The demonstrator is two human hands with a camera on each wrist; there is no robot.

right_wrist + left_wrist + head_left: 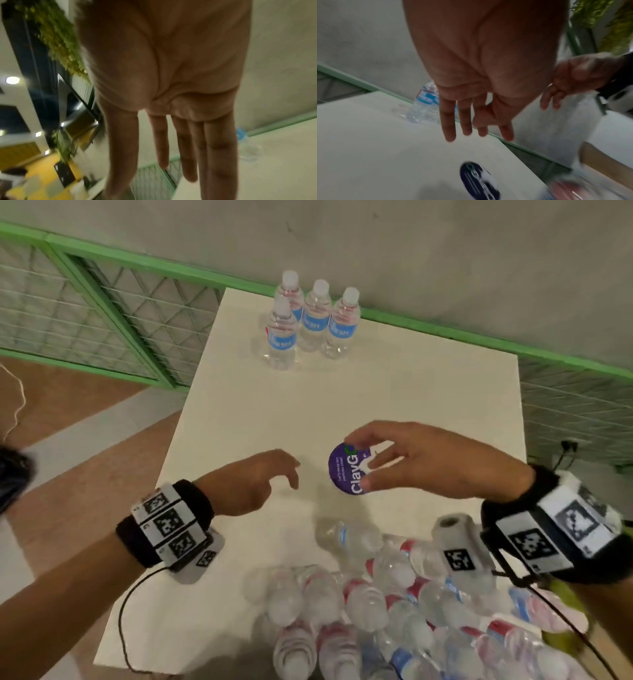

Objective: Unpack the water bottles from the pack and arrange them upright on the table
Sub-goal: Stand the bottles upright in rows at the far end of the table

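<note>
Both our hands hang loose and empty mid-frame, left hand (pixel 253 481), right hand (pixel 421 460) over a purple sticker (pixel 346 470). The pack (pixel 394 611) lies at lower right, bottles lengthwise toward us, nearer the right hand; four bottles (pixel 311 320) already upright at top centre

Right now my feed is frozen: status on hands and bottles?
Both hands, left and right, open, empty. Four bottles upright; the pack still holds more. Purple sticker under right hand.
</note>
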